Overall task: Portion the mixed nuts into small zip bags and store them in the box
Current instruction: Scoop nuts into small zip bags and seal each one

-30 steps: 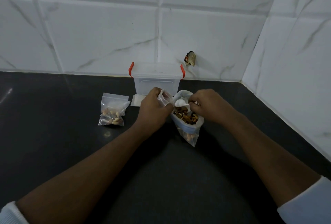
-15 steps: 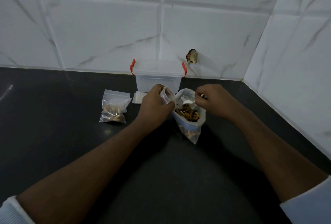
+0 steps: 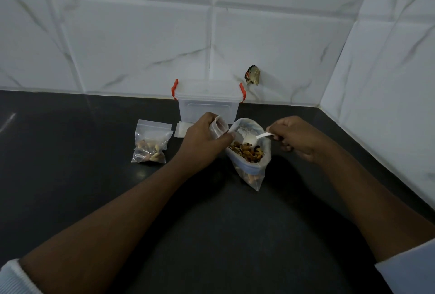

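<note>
My left hand (image 3: 204, 138) pinches the small bag (image 3: 220, 125) open, just left of the big bag (image 3: 250, 176). My right hand (image 3: 296, 137) pinches the spoon (image 3: 250, 139), its bowl on the nuts (image 3: 246, 152). I should scoop deep, lift level and tip close over the small mouth. The box (image 3: 207, 108) stands shut behind.
</note>
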